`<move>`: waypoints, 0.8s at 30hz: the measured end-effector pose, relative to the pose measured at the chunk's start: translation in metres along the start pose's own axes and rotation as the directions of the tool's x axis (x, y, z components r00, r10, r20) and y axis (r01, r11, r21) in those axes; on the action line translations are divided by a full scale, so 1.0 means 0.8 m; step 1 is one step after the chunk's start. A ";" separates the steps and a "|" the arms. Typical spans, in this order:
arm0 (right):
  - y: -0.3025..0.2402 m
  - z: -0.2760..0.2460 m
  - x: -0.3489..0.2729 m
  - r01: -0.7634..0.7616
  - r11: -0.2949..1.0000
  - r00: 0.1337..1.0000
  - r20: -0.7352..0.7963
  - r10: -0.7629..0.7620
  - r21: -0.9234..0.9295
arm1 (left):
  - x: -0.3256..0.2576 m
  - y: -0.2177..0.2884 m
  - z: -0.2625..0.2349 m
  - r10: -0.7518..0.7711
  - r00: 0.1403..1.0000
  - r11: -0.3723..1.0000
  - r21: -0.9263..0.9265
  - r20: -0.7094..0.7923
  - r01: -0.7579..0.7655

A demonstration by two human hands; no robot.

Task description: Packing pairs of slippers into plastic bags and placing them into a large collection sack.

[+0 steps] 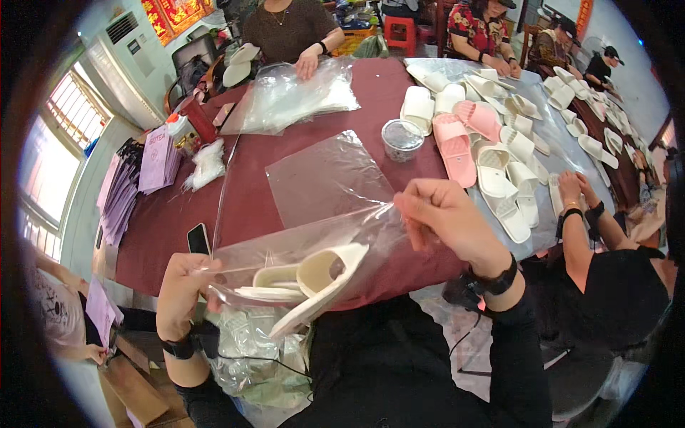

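The white slippers (330,278) are seen low over the lap, at the near edge of the table (160,239), with the clear bag (378,232) around them, between the two hands; whether the lowest tip is covered by film cannot be told. The left end of the bag is pinched by the left hand (182,289); its upper right edge is pinched by the right hand (442,214), with thumb and fingers closed on a gathered bit, and the film is held tight there.

The slippers look light and a bit squashy, likely bendy, and not likely to be broken by a drop; the bag looks thin, floppy and slick, so it could be torn or let slip if tugged hard; the bag is best held by its edges, with a firm pinch; the slippers are best held by the thick soles, since the straps may be squashed.

The bag is stretched longways, from the left hand up to the right hand; the clearer sole is slanted the same way, but more steeply, from low left to high right; the other slipper is laid flatter, left of it; which ends are toes cannot be told for sure.
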State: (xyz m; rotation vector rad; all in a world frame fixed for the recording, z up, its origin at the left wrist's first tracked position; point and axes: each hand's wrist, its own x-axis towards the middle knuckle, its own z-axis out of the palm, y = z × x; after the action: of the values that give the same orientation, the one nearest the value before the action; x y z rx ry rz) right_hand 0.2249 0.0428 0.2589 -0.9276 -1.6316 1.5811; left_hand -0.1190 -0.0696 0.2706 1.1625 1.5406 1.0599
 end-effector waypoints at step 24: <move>0.050 0.088 0.000 0.159 0.966 0.845 0.477 -0.240 0.204 | -0.068 0.026 -0.039 0.471 0.571 0.877 0.290 -0.672 -0.382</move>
State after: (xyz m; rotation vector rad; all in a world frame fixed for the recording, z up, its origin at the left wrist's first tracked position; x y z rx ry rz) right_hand 0.1667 0.0065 0.2166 -0.2516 -1.8375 1.8664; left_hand -0.1375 -0.1220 0.3060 1.3080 1.9847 1.9799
